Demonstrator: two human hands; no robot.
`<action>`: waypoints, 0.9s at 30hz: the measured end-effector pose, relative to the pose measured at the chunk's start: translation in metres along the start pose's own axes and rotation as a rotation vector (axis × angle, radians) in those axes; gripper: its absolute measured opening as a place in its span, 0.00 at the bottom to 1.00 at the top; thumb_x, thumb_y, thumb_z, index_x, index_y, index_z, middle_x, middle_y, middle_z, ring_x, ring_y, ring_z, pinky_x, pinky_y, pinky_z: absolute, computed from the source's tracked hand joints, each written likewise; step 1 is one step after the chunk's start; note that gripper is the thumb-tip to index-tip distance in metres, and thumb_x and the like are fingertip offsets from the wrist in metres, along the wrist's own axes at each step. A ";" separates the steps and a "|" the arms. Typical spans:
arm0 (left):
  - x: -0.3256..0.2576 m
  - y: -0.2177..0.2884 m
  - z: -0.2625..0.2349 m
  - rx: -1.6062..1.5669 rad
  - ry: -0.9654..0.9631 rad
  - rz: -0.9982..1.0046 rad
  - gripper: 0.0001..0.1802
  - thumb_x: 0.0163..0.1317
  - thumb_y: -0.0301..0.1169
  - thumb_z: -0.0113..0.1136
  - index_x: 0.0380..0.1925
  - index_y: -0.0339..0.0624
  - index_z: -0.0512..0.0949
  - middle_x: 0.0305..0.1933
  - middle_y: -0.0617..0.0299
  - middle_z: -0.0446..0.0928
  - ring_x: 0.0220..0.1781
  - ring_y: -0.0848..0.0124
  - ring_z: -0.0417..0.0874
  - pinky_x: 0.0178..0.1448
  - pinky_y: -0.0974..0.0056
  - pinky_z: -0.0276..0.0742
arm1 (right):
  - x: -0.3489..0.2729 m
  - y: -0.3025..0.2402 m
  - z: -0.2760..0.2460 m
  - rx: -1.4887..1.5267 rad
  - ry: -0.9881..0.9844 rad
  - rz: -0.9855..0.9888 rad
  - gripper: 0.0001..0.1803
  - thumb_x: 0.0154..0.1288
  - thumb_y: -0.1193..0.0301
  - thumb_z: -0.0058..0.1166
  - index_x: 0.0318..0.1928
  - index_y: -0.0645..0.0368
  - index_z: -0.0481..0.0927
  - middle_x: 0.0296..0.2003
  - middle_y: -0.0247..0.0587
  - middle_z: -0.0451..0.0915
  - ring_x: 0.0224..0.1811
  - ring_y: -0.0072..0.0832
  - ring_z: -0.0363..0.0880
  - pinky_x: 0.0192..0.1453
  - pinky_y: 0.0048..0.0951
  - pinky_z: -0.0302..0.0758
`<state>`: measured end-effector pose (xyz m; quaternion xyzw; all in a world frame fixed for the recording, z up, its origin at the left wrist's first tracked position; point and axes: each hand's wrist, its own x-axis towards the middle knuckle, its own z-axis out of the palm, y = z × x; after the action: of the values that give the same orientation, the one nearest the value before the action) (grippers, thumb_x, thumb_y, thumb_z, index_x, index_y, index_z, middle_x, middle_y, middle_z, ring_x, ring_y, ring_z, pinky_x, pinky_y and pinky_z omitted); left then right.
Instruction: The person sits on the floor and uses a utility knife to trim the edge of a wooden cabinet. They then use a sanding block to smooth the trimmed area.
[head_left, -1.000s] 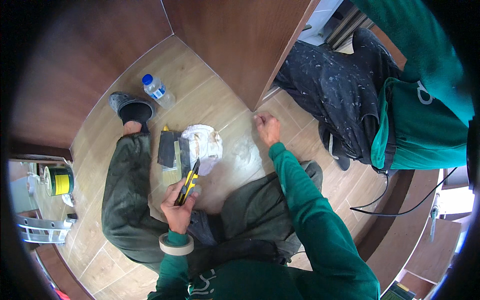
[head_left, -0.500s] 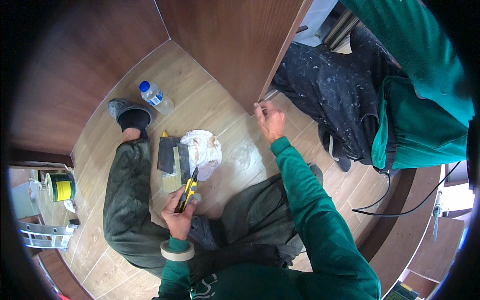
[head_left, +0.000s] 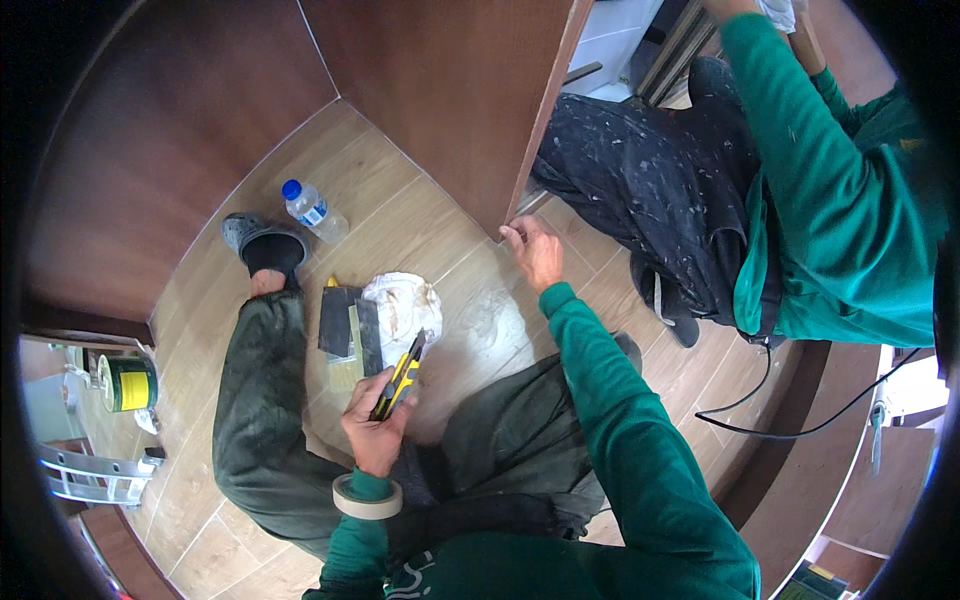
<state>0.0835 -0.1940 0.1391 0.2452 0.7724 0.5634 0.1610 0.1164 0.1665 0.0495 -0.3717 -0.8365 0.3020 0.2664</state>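
My left hand (head_left: 376,432) is wrapped round a yellow and black utility knife (head_left: 402,376), its blade end pointing up and away. A roll of masking tape (head_left: 367,497) sits round my left wrist like a bracelet. My right hand (head_left: 537,252) is at the bottom corner of a brown wooden panel (head_left: 440,90), thumb and fingers pinched together; whatever they grip is too small or hidden. On the floor beyond the knife lie a stained white cloth (head_left: 402,308), a dark flat sheet (head_left: 338,318) and a pale strip (head_left: 355,340).
A water bottle (head_left: 317,212) with a blue cap lies near my left shoe (head_left: 262,240). At right a co-worker in dark trousers (head_left: 650,160) is close to the panel. A black cable (head_left: 770,432) loops there. A tin (head_left: 128,383) and a ladder (head_left: 95,475) are at left.
My left hand has moved a little to the right with the knife. My right hand stays at the panel's corner, fingers shifted slightly. The co-worker's arm has changed position, and the view has tilted.
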 end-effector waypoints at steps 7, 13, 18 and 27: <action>0.009 0.002 0.010 0.004 0.007 0.029 0.26 0.52 0.16 0.74 0.54 0.33 0.83 0.49 0.56 0.82 0.50 0.71 0.82 0.55 0.67 0.79 | -0.042 -0.053 0.033 0.313 0.106 0.187 0.37 0.68 0.72 0.58 0.75 0.58 0.60 0.66 0.64 0.69 0.63 0.55 0.75 0.65 0.49 0.73; 0.019 0.008 0.012 -0.031 0.015 0.032 0.27 0.51 0.17 0.73 0.54 0.33 0.83 0.48 0.55 0.82 0.49 0.69 0.83 0.55 0.65 0.79 | -0.058 -0.089 0.027 0.222 -0.021 0.109 0.47 0.68 0.73 0.58 0.79 0.62 0.45 0.73 0.74 0.49 0.70 0.67 0.64 0.74 0.48 0.66; 0.048 0.022 0.017 0.146 -0.026 0.152 0.26 0.50 0.19 0.73 0.53 0.33 0.83 0.48 0.51 0.82 0.48 0.64 0.84 0.55 0.63 0.79 | -0.063 -0.045 0.027 0.302 -0.034 0.129 0.31 0.73 0.70 0.53 0.73 0.65 0.64 0.64 0.59 0.72 0.61 0.48 0.78 0.64 0.40 0.76; 0.124 0.053 0.063 0.078 -0.008 0.329 0.27 0.50 0.20 0.75 0.53 0.33 0.83 0.47 0.52 0.83 0.48 0.65 0.84 0.54 0.65 0.78 | -0.033 -0.064 -0.002 0.700 -0.047 0.243 0.35 0.73 0.72 0.50 0.78 0.58 0.57 0.58 0.55 0.80 0.59 0.42 0.80 0.63 0.36 0.75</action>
<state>0.0247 -0.0615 0.1732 0.3766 0.7423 0.5509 0.0602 0.1074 0.1061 0.0883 -0.3476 -0.6384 0.6075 0.3204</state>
